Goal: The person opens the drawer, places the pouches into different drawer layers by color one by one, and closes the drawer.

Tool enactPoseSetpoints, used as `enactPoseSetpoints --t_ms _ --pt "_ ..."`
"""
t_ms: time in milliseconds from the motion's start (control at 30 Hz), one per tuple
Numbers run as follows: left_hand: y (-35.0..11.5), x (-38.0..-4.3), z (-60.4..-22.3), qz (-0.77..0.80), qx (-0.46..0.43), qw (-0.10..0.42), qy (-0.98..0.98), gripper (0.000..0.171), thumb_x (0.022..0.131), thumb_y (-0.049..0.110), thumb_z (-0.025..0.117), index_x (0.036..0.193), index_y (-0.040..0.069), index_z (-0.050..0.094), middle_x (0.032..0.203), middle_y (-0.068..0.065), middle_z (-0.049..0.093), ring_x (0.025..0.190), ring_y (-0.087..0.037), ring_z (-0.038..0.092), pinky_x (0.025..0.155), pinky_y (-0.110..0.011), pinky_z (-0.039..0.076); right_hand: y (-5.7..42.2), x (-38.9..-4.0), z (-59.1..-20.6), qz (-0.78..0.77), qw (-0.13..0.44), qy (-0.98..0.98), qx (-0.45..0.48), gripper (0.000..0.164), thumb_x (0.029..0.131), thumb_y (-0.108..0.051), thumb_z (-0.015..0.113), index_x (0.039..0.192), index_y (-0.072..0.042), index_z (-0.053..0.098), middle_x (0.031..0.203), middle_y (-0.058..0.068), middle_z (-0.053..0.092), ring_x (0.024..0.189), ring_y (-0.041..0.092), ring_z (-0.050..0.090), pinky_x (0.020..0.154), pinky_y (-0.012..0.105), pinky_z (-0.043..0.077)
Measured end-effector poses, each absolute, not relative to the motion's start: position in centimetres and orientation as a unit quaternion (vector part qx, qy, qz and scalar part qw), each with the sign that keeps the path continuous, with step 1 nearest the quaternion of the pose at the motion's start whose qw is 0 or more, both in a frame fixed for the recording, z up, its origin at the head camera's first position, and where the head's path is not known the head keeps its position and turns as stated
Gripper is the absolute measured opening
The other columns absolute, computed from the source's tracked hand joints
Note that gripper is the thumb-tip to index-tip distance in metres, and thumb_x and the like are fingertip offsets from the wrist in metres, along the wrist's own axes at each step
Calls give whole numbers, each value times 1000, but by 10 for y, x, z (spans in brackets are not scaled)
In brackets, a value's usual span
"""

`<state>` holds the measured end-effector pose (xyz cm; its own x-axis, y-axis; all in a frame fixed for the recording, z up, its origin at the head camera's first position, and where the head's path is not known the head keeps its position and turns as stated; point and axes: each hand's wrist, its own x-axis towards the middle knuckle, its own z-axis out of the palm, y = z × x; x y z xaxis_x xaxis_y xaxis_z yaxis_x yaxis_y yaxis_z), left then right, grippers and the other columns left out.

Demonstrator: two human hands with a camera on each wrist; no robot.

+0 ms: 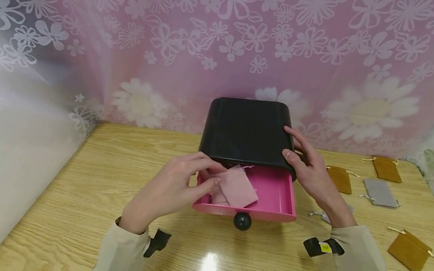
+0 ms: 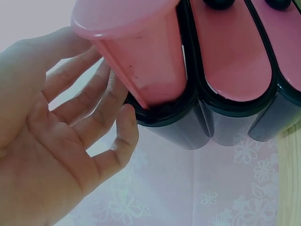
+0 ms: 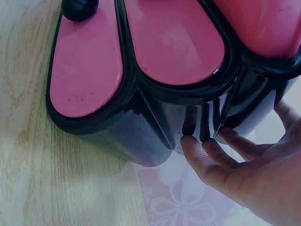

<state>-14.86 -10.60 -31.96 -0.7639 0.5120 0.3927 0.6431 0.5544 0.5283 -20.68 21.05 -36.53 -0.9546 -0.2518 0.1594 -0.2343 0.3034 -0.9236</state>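
A black drawer unit (image 1: 249,129) with pink fronts stands on the table, its top pink drawer (image 1: 271,196) pulled out by a black knob (image 1: 242,221). Inside the drawer's left half, pink drawstring pouches (image 1: 238,187) lie overlapping. My left hand (image 1: 175,185) reaches over the drawer's left wall, thumb and forefinger pinching the edge of a pouch. From below, the other fingers (image 2: 94,108) show beside the drawer's side. My right hand (image 1: 309,169) rests against the unit's right side, thumb on the top edge, with extended fingers (image 3: 202,157) touching the black casing.
On the table's right lie brown drawstring pouches (image 1: 409,251) and a grey one (image 1: 380,193). Another grey pouch (image 1: 325,216) is partly hidden beneath my right wrist. Below the pulled-out drawer are closed pink drawers (image 3: 176,42). A flowered curtain (image 1: 230,52) hangs behind the table.
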Motion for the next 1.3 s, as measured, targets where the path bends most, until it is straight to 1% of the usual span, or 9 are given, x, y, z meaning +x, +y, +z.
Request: enactPoseSetpoints --t_ms 133,267,367,500,567,800,1000,1133,1300 --pt "-107 -144 -317 -356 -336 93 -867 20 94 15 73 114 17 76 99 13 69 82 0 59 64 -21 46 211 -206 -365 -571 8 807 -149 58 109 -27 48 163 -33 28 159 23 37 136 45 50 88 9 48" --pt "-106 -138 -317 -384 -348 80 -852 20 93 15 75 113 19 77 96 15 69 81 1 60 64 -22 47 210 -207 -365 -571 7 808 -148 58 109 -27 48 163 -32 28 159 23 38 136 45 50 89 8 48" --pt "-104 -134 -318 -411 -369 75 -830 20 91 13 77 111 17 77 92 13 70 81 1 61 63 -23 49 210 -207 -365 -571 6 808 -147 58 109 -27 48 163 -32 28 159 23 38 136 46 50 88 8 48" --pt "-101 -128 -319 -435 -398 84 -803 20 90 8 77 109 14 76 86 8 71 75 -1 60 61 -23 51 210 -207 -366 -569 4 809 -145 58 109 -27 48 163 -32 28 159 23 39 136 46 50 88 7 47" --pt "-98 -125 -320 -438 -411 83 -795 19 90 9 77 108 13 76 85 7 71 73 -1 59 60 -22 51 210 -207 -366 -569 3 810 -145 58 108 -27 48 163 -33 28 159 23 39 136 47 50 88 7 47" --pt "-92 -117 -320 -418 -416 45 -806 17 92 18 77 109 14 75 93 9 71 81 3 61 64 -20 53 209 -206 -366 -567 5 811 -144 58 109 -28 48 163 -33 28 159 23 38 137 46 49 89 7 46" --pt "-91 -114 -318 -387 -441 71 -807 20 91 15 77 110 12 74 97 7 75 80 3 64 67 -10 51 208 -207 -365 -567 4 811 -145 58 109 -28 48 163 -33 28 158 23 39 134 45 51 88 8 47" --pt "-90 -111 -317 -373 -447 75 -810 18 91 15 77 109 12 74 96 7 75 78 5 64 64 -9 49 208 -207 -365 -562 2 814 -145 58 109 -28 48 163 -33 27 159 23 37 137 46 50 88 7 46" --pt "-89 -107 -317 -367 -431 61 -822 17 91 15 77 108 14 74 95 9 75 77 6 64 62 -9 47 209 -206 -366 -557 2 819 -141 58 109 -29 48 163 -34 27 161 23 36 139 47 48 89 8 44"
